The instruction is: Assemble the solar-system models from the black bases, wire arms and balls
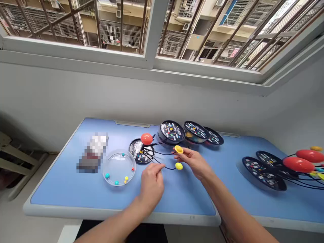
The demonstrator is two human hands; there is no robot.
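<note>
A solar system model stands on a round black base (137,158) printed with small planet labels. A red ball (146,138) tops its post, and thin black rods spread out to the right. My right hand (192,161) pinches a yellow ringed planet (178,149) at the end of one rod. My left hand (152,182) is closed around a lower black rod (170,168), which carries a yellow ball (179,166) at its tip. Left of the base lies a clear round dish (118,184) with several small coloured balls inside.
Round black-lidded containers (172,131) line the back of the blue table (83,189). Further models with red balls (298,164) stand at the right on black bases (264,173). A blurred-out item (93,153) lies at the left. Behind is a wall with a barred window.
</note>
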